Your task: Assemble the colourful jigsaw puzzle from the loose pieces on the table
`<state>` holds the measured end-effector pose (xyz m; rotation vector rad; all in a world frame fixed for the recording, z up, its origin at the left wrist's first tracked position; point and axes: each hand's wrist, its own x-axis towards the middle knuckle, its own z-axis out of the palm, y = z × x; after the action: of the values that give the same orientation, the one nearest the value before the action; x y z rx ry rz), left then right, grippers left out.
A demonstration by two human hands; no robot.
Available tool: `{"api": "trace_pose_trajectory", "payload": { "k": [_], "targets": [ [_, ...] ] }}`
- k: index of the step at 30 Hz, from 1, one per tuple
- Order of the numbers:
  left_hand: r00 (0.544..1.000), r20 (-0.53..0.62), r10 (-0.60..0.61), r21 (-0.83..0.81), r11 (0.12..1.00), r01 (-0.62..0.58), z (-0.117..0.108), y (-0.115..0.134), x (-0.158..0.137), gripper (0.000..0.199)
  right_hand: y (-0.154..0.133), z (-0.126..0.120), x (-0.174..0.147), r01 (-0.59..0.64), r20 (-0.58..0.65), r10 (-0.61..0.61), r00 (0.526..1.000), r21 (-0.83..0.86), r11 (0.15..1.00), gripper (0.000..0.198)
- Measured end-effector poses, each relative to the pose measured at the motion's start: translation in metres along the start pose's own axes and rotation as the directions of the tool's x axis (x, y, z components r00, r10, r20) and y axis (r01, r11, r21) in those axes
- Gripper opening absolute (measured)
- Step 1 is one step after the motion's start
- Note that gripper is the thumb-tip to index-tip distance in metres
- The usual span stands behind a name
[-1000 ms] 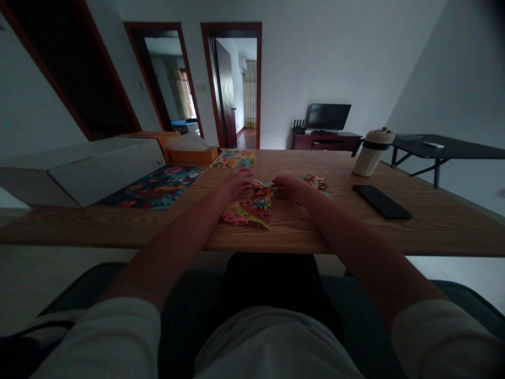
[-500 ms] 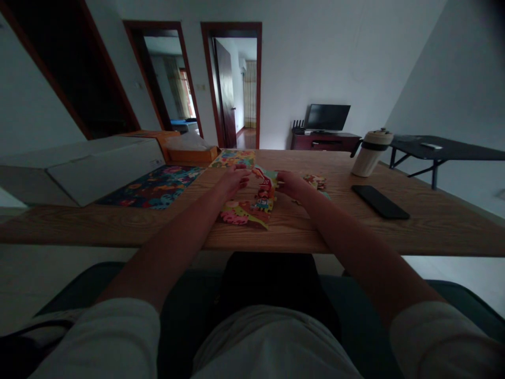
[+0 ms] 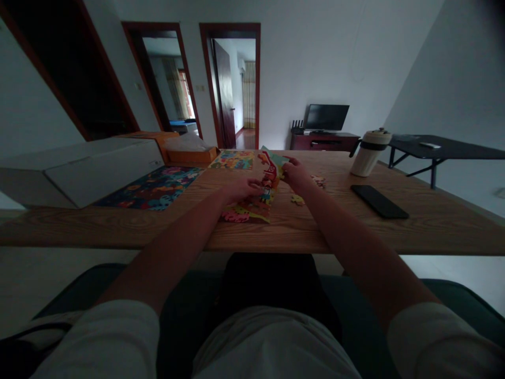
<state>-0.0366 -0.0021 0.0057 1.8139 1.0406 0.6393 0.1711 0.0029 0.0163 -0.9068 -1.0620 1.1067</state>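
A partly joined, colourful jigsaw puzzle (image 3: 270,181) lies on the wooden table (image 3: 315,226) in front of me, its far part raised off the surface. My right hand (image 3: 295,173) pinches the raised part by its right edge. On the left side, my left hand (image 3: 245,188) rests over the puzzle with fingers stretched out across it, covering some of the picture. A loose yellowish puzzle piece (image 3: 297,199) sits below my right hand. More loose pieces (image 3: 319,181) lie just beyond my right wrist, partly hidden by the arm.
At left, a long white box (image 3: 106,168) stands beside a dark blue picture sheet (image 3: 153,187). Behind are an orange box (image 3: 193,155) and another colourful puzzle picture (image 3: 232,159). To the right are a black phone (image 3: 379,201) and a cream tumbler (image 3: 370,153).
My right hand has moved up and taken the puzzle's far right edge, which is now lifted. My left hand has come down and towards me onto the puzzle. The yellowish piece is now uncovered.
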Motion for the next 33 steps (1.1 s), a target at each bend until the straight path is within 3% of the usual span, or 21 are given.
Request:
{"api": "trace_pose_trajectory", "payload": {
  "k": [8,16,23,33],
  "targets": [
    [0.987,-0.045,0.156,-0.185,0.969,-0.161,-0.006,0.001,0.006,0.032,-0.010,-0.003,-0.001,0.077,-0.039,-0.076,0.996,0.021,0.997,0.036],
    [0.984,-0.074,0.159,-0.273,0.946,-0.174,-0.005,0.008,0.001,0.029,-0.006,-0.005,-0.001,0.156,-0.010,-0.155,0.988,0.083,0.984,0.037],
    [0.986,-0.104,0.132,-0.224,0.963,-0.152,-0.003,0.016,-0.005,0.018,-0.007,-0.007,-0.001,0.185,-0.020,-0.184,0.983,0.044,0.982,0.034],
    [0.970,-0.184,0.157,-0.087,0.981,-0.175,-0.006,0.013,-0.002,0.018,-0.011,-0.005,-0.007,0.069,-0.014,-0.068,0.998,0.154,0.986,0.030]
  ]
}}
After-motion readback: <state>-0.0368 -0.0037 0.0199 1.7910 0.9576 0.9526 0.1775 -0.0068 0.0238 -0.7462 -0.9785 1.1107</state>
